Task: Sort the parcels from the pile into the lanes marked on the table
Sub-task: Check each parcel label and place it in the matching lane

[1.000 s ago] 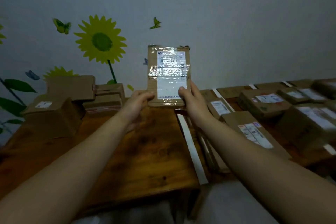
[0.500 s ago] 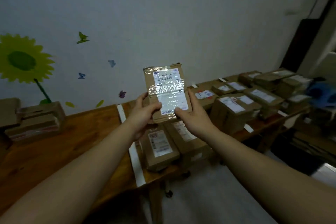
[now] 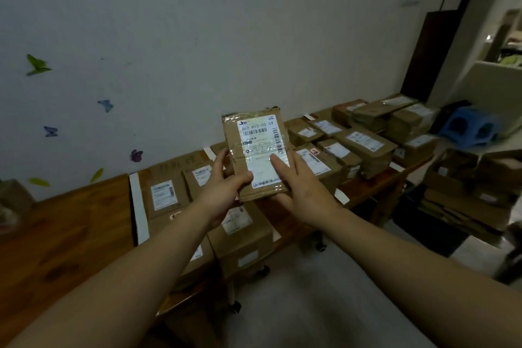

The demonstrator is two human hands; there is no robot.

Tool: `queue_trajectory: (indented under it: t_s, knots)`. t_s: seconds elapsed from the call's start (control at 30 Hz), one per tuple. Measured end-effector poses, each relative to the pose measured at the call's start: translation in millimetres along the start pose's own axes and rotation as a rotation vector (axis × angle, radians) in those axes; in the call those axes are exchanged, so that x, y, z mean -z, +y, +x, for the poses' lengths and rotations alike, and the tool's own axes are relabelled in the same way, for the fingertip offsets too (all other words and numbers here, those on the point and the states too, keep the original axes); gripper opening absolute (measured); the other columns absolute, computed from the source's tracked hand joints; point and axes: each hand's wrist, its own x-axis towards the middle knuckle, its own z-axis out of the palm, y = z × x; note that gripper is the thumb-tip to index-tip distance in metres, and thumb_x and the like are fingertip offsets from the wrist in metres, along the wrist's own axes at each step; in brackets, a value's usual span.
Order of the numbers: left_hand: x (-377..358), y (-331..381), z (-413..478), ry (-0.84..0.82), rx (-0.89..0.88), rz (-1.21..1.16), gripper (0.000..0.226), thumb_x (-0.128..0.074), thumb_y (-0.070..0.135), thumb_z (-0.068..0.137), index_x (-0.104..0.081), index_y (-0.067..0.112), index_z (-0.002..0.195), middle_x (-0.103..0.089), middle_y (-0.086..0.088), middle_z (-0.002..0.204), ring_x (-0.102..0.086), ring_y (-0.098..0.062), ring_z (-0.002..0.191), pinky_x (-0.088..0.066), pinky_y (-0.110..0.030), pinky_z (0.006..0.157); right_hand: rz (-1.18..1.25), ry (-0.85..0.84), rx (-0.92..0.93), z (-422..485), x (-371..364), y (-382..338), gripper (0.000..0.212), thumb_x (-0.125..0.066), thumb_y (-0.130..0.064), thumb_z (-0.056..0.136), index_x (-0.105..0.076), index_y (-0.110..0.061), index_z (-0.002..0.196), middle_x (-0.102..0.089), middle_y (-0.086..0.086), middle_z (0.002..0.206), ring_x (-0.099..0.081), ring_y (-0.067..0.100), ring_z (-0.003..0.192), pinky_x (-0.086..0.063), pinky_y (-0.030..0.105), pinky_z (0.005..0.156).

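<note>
Small taped cardboard parcel [image 3: 255, 155] held upright above the wooden counter [image 3: 65, 237], left hand [image 3: 223, 192] fingers curled round its lower left edge, right hand [image 3: 299, 186] cradling its right side, thumb on the label, sorted boxes [image 3: 364, 147] in taped lanes below.

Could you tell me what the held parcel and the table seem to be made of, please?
The held parcel looks like matte brown cardboard; its white paper label lies under glossy clear tape that glints. The table seems wooden, reddish-brown with grain and dark knots, slightly shiny; solid or veneer, I cannot tell. The lane strips are matte white, perhaps paper or tape.
</note>
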Motion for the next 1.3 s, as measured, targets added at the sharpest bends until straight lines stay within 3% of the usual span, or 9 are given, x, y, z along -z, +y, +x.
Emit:
queue_trajectory:
  t_s: [0.13, 0.3, 0.4, 0.43, 0.53, 0.67, 0.9, 1.17, 1.3]
  knots:
    - [1.2, -7.7, 33.8, -0.012, -0.005, 0.03, 0.067, -0.055, 0.012, 0.093, -0.023, 0.044, 0.142, -0.06, 0.0, 0.115, -0.064, -0.024, 0.099, -0.054, -0.036, 0.069, -0.112, -0.045, -0.016, 26.4, -10.9, 14.2, 0.079, -0.054, -0.037, 0.096, -0.001, -0.031, 0.154, 0.004, 0.005, 0.159, -0.011, 0.024, 0.146, -0.025, 0.038, 0.117]
    - [8.6, -14.9, 77.7, -0.076, 0.047, 0.281, 0.054, -0.048, 0.034, 0.096, -0.024, 0.042, 0.144, -0.055, 0.003, 0.129, -0.06, -0.015, 0.102, -0.051, -0.031, 0.075, -0.118, -0.124, -0.083, 66.4, -22.4, 34.1, 0.071, -0.044, -0.038, 0.1, 0.003, -0.032, 0.154, 0.003, 0.002, 0.16, -0.012, 0.022, 0.146, -0.019, 0.036, 0.117]
    - [17.8, -26.2, 102.7, -0.044, 0.063, 0.505, 0.05, -0.034, 0.044, 0.099, -0.023, 0.036, 0.147, -0.038, 0.001, 0.149, -0.041, -0.022, 0.132, -0.035, -0.04, 0.104, -0.108, -0.199, -0.117, 82.5, -33.7, 53.0, 0.071, -0.043, -0.04, 0.1, 0.002, -0.032, 0.154, 0.003, 0.0, 0.16, -0.01, 0.024, 0.147, -0.016, 0.041, 0.118]
    - [22.5, -32.4, 108.3, -0.04, 0.083, 0.596, 0.05, -0.032, 0.045, 0.1, -0.024, 0.032, 0.148, -0.033, 0.0, 0.152, -0.036, -0.022, 0.136, -0.03, -0.039, 0.106, -0.104, -0.222, -0.115, 85.4, -37.8, 59.4, 0.071, -0.044, -0.04, 0.1, 0.001, -0.032, 0.154, 0.003, 0.0, 0.161, -0.012, 0.025, 0.146, -0.017, 0.041, 0.118]
    - [34.3, -57.7, 121.9, -0.127, 0.142, 0.817, 0.051, -0.043, 0.039, 0.098, -0.03, 0.025, 0.146, -0.04, -0.005, 0.147, -0.045, -0.015, 0.121, -0.038, -0.031, 0.096, -0.111, -0.316, -0.1, 92.8, -48.9, 77.9, 0.07, -0.046, -0.04, 0.099, -0.004, -0.028, 0.154, -0.005, 0.004, 0.159, -0.02, 0.025, 0.144, -0.023, 0.038, 0.116]
    - [33.7, -92.9, 127.4, -0.163, 0.247, 1.196, 0.074, -0.055, 0.047, 0.089, -0.02, 0.024, 0.149, -0.02, -0.009, 0.155, -0.019, -0.03, 0.142, -0.023, -0.047, 0.115, -0.14, -0.43, -0.063, 102.3, -59.9, 102.6, 0.07, -0.046, -0.04, 0.099, -0.006, -0.025, 0.155, -0.012, 0.008, 0.157, -0.03, 0.026, 0.138, -0.027, 0.037, 0.112]
    - [-2.2, -118.0, 128.2, -0.116, 0.38, 1.268, 0.078, -0.05, 0.053, 0.089, -0.005, 0.034, 0.15, 0.005, -0.002, 0.16, 0.01, -0.031, 0.145, -0.005, -0.052, 0.115, -0.143, -0.579, -0.023, 105.9, -81.1, 148.2, 0.07, -0.046, -0.036, 0.1, -0.004, -0.026, 0.155, -0.011, 0.01, 0.157, -0.032, 0.027, 0.137, -0.032, 0.042, 0.113]
    - [-12.7, -144.1, 130.4, -0.077, 0.513, 1.355, 0.085, -0.058, 0.049, 0.085, -0.007, 0.031, 0.151, 0.001, -0.006, 0.16, 0.004, -0.039, 0.144, -0.008, -0.054, 0.117, -0.114, -0.612, -0.027, 102.7, -108.7, 170.7, 0.068, -0.044, -0.031, 0.101, -0.004, -0.022, 0.155, -0.01, 0.013, 0.156, -0.031, 0.029, 0.137, -0.035, 0.04, 0.112]
    - [-14.0, -143.6, 131.6, -0.072, 0.482, 1.376, 0.085, -0.06, 0.048, 0.084, -0.011, 0.03, 0.15, -0.002, -0.006, 0.159, 0.001, -0.038, 0.144, -0.01, -0.052, 0.116, -0.137, -0.634, -0.028, 107.6, -118.0, 174.9, 0.071, -0.046, -0.03, 0.1, -0.001, -0.024, 0.154, -0.006, 0.013, 0.157, -0.028, 0.03, 0.139, -0.034, 0.043, 0.112]
